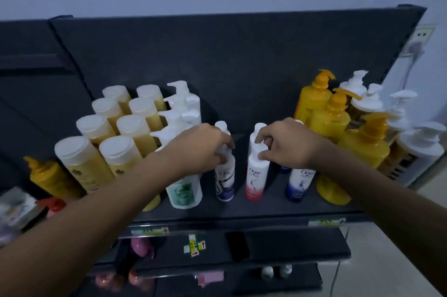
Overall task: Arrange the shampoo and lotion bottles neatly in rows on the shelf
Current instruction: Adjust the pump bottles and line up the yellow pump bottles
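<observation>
On the dark shelf [242,209] my left hand [203,145] grips the pump top of a white bottle with a blue base [225,180]. My right hand [287,143] closes on the pump of a white Dove bottle with a pink-red base [256,180]. Another white Dove bottle with a blue base [298,185] stands under my right wrist. A white bottle with a green label [185,191] stands left of the held blue one. Both held bottles stand upright on the shelf, a gap between them.
Yellow bottles with white caps [116,127] stand in rows at the left, with white pump bottles [179,108] behind. Yellow pump bottles [333,122] and white pump bottles [416,142] crowd the right end. A lower shelf [290,246] holds a dark phone [238,246]. A wall socket [420,38] is at the right.
</observation>
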Demonstrator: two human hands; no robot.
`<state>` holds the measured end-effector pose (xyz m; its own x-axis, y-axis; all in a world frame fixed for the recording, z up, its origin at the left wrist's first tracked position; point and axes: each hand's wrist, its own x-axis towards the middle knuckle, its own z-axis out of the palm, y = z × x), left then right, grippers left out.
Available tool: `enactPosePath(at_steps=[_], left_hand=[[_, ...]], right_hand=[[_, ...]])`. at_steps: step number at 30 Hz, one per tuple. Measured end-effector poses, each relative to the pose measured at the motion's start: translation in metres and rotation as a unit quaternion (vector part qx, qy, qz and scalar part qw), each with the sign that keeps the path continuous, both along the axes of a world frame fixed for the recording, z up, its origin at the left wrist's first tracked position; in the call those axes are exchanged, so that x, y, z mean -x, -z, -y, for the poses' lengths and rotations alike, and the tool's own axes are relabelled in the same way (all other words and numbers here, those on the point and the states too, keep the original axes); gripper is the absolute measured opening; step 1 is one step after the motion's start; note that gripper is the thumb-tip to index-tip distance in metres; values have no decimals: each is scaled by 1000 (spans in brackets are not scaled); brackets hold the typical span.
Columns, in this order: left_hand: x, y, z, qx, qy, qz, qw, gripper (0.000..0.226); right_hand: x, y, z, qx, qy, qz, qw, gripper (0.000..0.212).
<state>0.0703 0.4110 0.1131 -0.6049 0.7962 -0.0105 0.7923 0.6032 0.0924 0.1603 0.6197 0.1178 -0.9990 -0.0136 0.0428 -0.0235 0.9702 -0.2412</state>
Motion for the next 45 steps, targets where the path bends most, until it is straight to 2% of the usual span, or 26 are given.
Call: enactPosePath(at_steps=[6,11,18,24,27,29,33,36,45], left_hand=[[-3,3,0,5,-37,-36,999,39],[-3,3,-1,-3,-42,-28,999,40],[-2,-6,-7,27,-39,-35,998,38],[20,-25,-22,-80,-60,-66,993,30],[43,-22,-32,-38,-67,-53,996,31],[54,-16,-36,15,-73,-28,997,39],[65,-4,-37,20,-78,-12,997,41],[68,-3,-38,6,-80,-6,997,35],[69,-1,-38,-19,-76,-3,997,37]], right_hand=[[-2,4,-2,28,-32,-35,998,24],[-1,8,-5,52,-35,-45,997,24],[1,2,-14,42,-41,4,998,30],[36,-20,-27,69,15,-84,994,33],[56,-16,-29,21,21,-5,1000,42],[64,-8,-27,-6,12,33,999,37],[73,2,-25,-8,1,14,1000,24],[78,4,-24,5,-4,-4,1000,22],[87,9,-21,8,-3,-10,1000,26]])
